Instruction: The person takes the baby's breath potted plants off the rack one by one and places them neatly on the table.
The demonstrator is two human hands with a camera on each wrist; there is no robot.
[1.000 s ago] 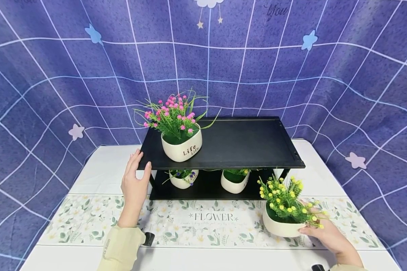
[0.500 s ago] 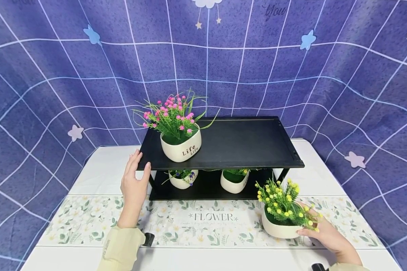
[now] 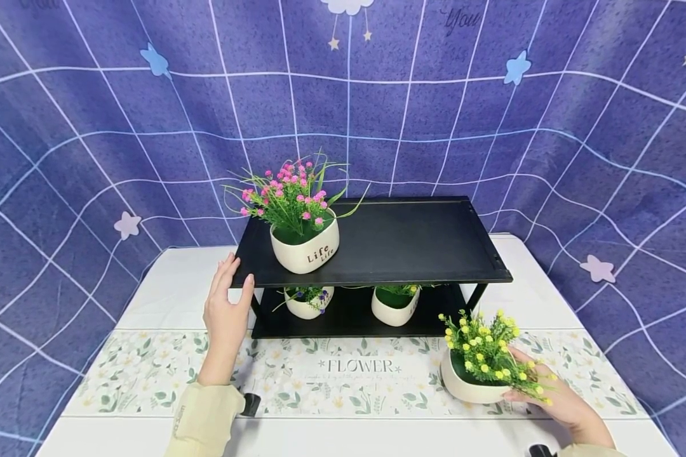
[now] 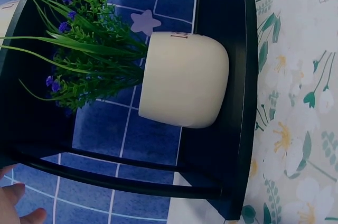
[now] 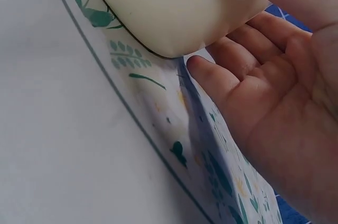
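Note:
My right hand [image 3: 549, 397] grips a white flowerpot [image 3: 474, 388] with yellow flowers [image 3: 483, 349] at its right side, thumb on the near wall. In the right wrist view, the base of this pot [image 5: 174, 12] is right at the patterned cloth. My left hand [image 3: 227, 317] rests against the left front corner of a black two-tier shelf [image 3: 411, 238], fingers mostly straight and thumb spread at the front edge. On the shelf top beside it stands a white pot [image 3: 305, 251] with pink flowers, lettered "Life". Fingertips [image 4: 16, 192] show at the lower left of the left wrist view.
On the lower tier stand a pot with blue-purple flowers [image 4: 185, 81] and another white pot [image 3: 394, 309] with yellow blooms. A floral runner [image 3: 354, 387] printed "FLOWER" crosses the white table [image 3: 148, 438]. A blue gridded curtain [image 3: 411, 101] hangs behind.
The yellow flowers swing left, then back right and lower, as the pot in my right hand turns and shifts slightly toward me. My left hand stays at the shelf corner.

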